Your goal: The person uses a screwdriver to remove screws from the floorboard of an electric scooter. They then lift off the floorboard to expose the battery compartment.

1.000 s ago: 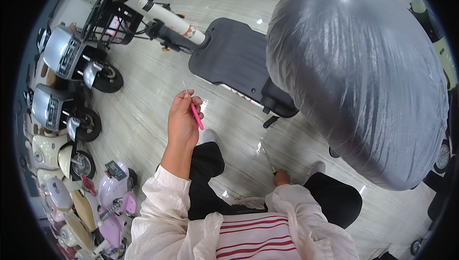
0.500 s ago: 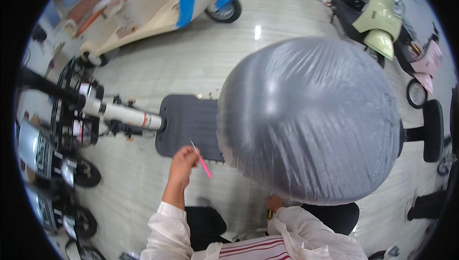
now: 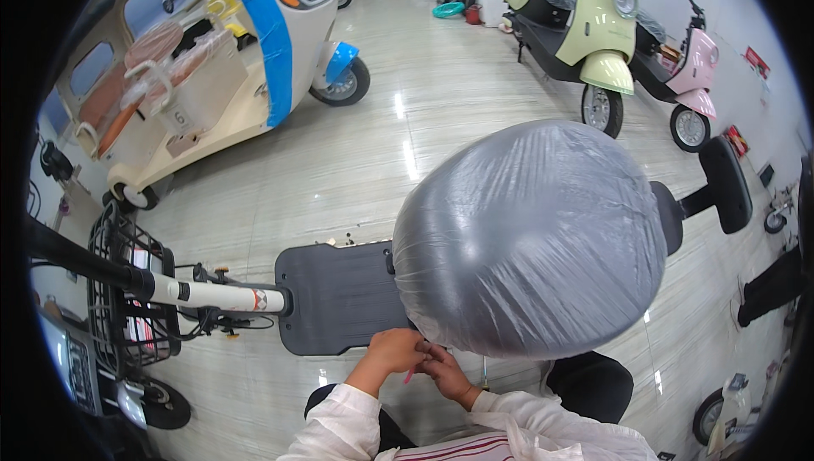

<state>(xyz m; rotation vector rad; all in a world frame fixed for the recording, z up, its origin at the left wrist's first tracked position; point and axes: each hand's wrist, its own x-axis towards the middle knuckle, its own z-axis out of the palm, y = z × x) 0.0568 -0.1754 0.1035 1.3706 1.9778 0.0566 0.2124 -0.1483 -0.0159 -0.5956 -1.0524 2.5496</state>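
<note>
In front of me stands a small electric scooter with a large dark seat (image 3: 526, 232) wrapped in clear plastic film. Its flat grey footboard (image 3: 339, 296) lies to the left of the seat. Below the seat's near left edge, my left hand (image 3: 392, 352) is closed on a slim pink-handled tool (image 3: 409, 375); only its pink end shows. My right hand (image 3: 448, 376) meets it there, fingers pinched together, and what they hold is hidden. A thin upright shaft (image 3: 485, 369) shows just beyond the right wrist, its kind unclear.
The scooter's white steering column (image 3: 216, 295) and black wire basket (image 3: 127, 291) are at the left. A cream three-wheeler (image 3: 212, 135) stands far left, with yellow-green (image 3: 610, 29) and pink (image 3: 695, 80) scooters far right. A backrest (image 3: 725, 186) juts from behind the seat. Another person's dark-clad leg (image 3: 767, 287) shows at right.
My left hand has moved right and down beneath the seat's edge with the pink-handled tool. My right hand has come left to meet it. The view has tilted up, showing more of the room.
</note>
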